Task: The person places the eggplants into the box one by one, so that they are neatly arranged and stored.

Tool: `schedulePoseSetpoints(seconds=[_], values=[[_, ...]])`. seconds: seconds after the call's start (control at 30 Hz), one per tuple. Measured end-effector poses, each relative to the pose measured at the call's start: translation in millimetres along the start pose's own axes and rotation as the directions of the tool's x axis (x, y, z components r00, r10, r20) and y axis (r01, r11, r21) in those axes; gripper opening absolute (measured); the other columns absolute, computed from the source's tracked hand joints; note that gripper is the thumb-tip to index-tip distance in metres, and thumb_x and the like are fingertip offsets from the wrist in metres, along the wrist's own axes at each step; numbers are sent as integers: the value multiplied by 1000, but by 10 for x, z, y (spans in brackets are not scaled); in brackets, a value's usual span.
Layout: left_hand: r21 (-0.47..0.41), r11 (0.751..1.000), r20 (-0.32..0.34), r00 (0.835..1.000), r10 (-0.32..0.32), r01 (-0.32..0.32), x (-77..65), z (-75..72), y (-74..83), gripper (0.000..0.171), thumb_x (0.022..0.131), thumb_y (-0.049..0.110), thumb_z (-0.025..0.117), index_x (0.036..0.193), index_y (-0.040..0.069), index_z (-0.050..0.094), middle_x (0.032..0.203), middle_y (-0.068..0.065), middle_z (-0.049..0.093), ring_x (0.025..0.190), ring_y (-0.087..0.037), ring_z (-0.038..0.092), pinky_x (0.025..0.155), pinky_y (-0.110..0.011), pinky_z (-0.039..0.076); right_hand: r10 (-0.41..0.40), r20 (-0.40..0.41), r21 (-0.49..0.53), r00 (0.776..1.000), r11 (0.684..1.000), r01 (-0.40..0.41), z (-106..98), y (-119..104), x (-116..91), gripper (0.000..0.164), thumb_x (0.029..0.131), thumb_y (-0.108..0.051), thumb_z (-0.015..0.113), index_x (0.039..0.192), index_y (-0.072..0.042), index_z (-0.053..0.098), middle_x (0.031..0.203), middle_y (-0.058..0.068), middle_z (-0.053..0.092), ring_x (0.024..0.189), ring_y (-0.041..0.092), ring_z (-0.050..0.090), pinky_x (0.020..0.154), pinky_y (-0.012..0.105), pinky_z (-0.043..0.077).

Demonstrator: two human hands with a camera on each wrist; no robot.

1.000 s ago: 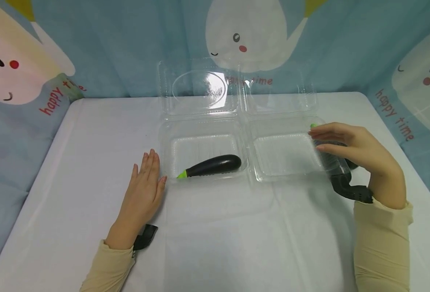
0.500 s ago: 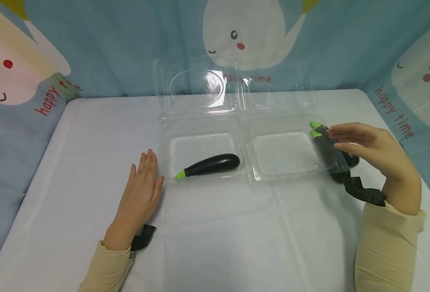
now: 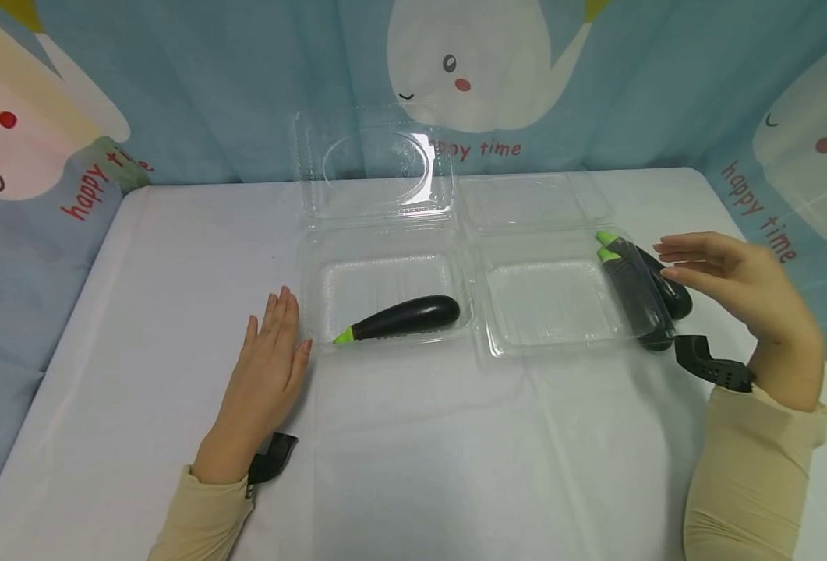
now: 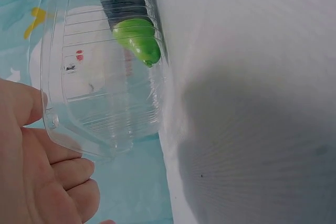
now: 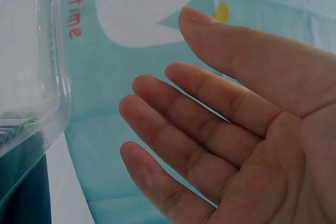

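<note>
Two clear plastic clamshell boxes stand side by side with their lids raised. In the left box (image 3: 383, 241) lies a dark eggplant (image 3: 408, 317) with a green stem, which also shows in the left wrist view. My left hand (image 3: 262, 374) is beside that box's left edge, fingers straight; its thumb appears to touch the rim. Two more eggplants lie by the right box (image 3: 553, 343): one (image 3: 637, 304) seen through its right wall, another (image 3: 673, 296) just outside. My right hand (image 3: 743, 284) hovers right of them, fingers loosely extended, holding nothing.
A white cloth (image 3: 441, 467) covers the table. Behind it hangs a blue curtain (image 3: 245, 86) with cartoon prints. Black wrist cameras (image 3: 715, 366) are strapped to both wrists.
My right hand has moved right, away from the right box, uncovering the two eggplants. The right box's lid stands lower than before. My left hand has hardly moved.
</note>
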State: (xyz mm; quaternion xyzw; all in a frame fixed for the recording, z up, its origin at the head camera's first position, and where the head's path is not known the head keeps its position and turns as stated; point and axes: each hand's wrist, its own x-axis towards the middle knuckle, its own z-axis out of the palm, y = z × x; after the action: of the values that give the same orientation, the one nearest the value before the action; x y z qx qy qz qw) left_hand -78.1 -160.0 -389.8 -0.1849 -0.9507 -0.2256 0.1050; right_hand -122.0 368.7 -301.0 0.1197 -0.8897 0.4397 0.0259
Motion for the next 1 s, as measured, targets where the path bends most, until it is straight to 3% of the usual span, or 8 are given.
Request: schedulePoseSetpoints(seconds=[0.2,0.53,0.83,1.0], values=[[3,1000,-1,1000,-4,4,-1,11,-1,57,99,15,45,142,-14,22,151,-26,18,140,-38,17,112,-57,12,36,-26,-25,999,999,-37,-32,88,-8,36,89,4,60,125,5,55,112,-15,61,97,-5,59,79,5,43],[2,1000,-7,1000,2,-2,-11,30,-17,57,100,16,44,142,-14,22,151,-26,18,141,-36,15,112,-56,11,146,-74,-54,987,987,-150,-110,253,-31,36,91,-5,62,126,-6,56,108,-22,58,91,-10,58,76,3,40],[7,1000,-15,1000,12,-11,-3,29,-14,57,99,16,44,142,-15,23,150,-27,20,139,-39,17,112,-57,12,196,-107,-83,975,975,-205,-141,392,-52,37,91,-10,62,126,1,54,104,-25,57,88,-12,57,73,2,40],[4,1000,-15,1000,7,-7,-5,30,-14,57,99,15,45,142,-14,22,150,-27,20,139,-39,17,112,-57,12,225,-126,-115,966,964,-240,-138,472,-42,36,91,-14,64,124,-2,55,100,-30,54,86,-15,54,71,1,37]])
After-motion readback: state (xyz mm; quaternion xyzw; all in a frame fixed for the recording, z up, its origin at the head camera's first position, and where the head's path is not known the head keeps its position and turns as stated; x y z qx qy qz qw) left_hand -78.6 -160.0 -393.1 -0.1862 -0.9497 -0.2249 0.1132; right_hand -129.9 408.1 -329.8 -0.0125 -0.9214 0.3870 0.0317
